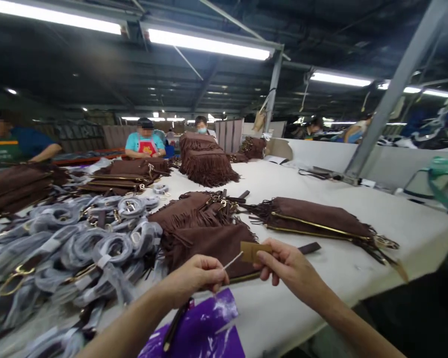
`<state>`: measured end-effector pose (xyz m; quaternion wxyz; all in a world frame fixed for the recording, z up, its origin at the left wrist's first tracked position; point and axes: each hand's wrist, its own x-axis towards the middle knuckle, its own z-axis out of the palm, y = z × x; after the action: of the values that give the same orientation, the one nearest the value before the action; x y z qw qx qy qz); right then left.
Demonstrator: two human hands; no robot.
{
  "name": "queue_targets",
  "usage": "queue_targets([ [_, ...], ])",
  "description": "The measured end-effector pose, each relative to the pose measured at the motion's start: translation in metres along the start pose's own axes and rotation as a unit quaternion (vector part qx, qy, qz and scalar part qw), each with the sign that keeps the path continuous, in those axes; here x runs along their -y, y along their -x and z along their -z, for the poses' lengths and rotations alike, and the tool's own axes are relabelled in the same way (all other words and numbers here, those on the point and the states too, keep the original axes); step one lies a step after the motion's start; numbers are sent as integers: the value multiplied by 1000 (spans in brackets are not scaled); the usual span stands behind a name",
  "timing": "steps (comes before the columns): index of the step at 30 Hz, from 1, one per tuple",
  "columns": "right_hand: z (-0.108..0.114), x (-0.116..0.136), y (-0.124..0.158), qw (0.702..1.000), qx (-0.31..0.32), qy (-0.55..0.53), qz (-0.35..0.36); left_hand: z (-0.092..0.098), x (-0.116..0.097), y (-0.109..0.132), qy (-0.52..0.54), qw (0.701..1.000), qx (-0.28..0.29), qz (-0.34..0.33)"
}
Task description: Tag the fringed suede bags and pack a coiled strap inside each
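Between the fingers of my left hand is a thin white string, its free end reaching toward the tag. My right hand pinches a small mustard-brown tag by its right side. Both hands are above the near part of the table, with a brown fringed bag lying just behind them. A dark strap end sticks out past my right hand. Below my left hand lies a purple plastic sheet with a dark, gold-tipped piece on it.
Plastic-wrapped straps with gold hardware are heaped on the left. Another fringed bag with a gold zipper lies at right on the white table. More brown bags are stacked farther back. Co-workers sit across the table.
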<state>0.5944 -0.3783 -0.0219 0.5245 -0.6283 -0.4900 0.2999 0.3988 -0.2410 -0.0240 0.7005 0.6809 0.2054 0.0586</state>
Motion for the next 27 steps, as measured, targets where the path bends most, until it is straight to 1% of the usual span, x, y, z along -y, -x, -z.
queue_targets([
  [3, 28, -12, 17, 999, -33, 8, -18, -6, 13, -9, 36, 999, 5, 41],
  [5, 44, -25, 32, 998, -38, 17, -44, -11, 20, -14, 31, 998, 2, 54],
  [8, 62, -46, 58, 994, -11, 59, -94, -22, 23, -20, -25, 998, 13, 52],
  [9, 66, -52, 67, 990, -9, 94, -101, -28, 22, -22, -57, 997, 15, 46],
  [10, 68, -56, 75, 986, -22, 134, -97, -35, 20, -23, -99, 994, 17, 36],
  [12, 65, -58, 87, 977, -77, 185, -73, -52, 14, -27, -199, 980, 19, 0],
  [13, 61, -57, 91, 978, -101, 173, -66, -62, 11, -29, -251, 967, 21, -25],
  [14, 54, -53, 94, 984, -109, 126, -67, -71, 7, -32, -295, 954, 24, -49],
  [15, 47, -48, 94, 992, -95, 51, -71, -81, 3, -35, -328, 942, 26, -70],
  [16, 38, -44, 93, 995, -63, -34, -74, -89, 0, -38, -346, 934, 28, -88],
  [18, 21, -37, 86, 982, 11, -179, -62, -103, -4, -47, -351, 928, 30, -119],
  [19, 14, -36, 81, 973, 38, -223, -53, -107, -5, -51, -341, 931, 33, -128],
  [20, 10, -38, 76, 967, 51, -246, -49, -110, -6, -56, -326, 935, 35, -131],
  [21, 8, -40, 72, 965, 52, -251, -54, -110, -6, -60, -308, 942, 37, -130],
  [23, 10, -49, 65, 972, 25, -219, -76, -107, -4, -70, -273, 955, 35, -114],
  [25, 20, -56, 61, 988, -11, -131, -77, -100, -1, -81, -256, 961, 27, -101],
  [27, 33, -59, 58, 998, -32, -17, -46, -91, 2, -95, -286, 952, 5, -105],
])
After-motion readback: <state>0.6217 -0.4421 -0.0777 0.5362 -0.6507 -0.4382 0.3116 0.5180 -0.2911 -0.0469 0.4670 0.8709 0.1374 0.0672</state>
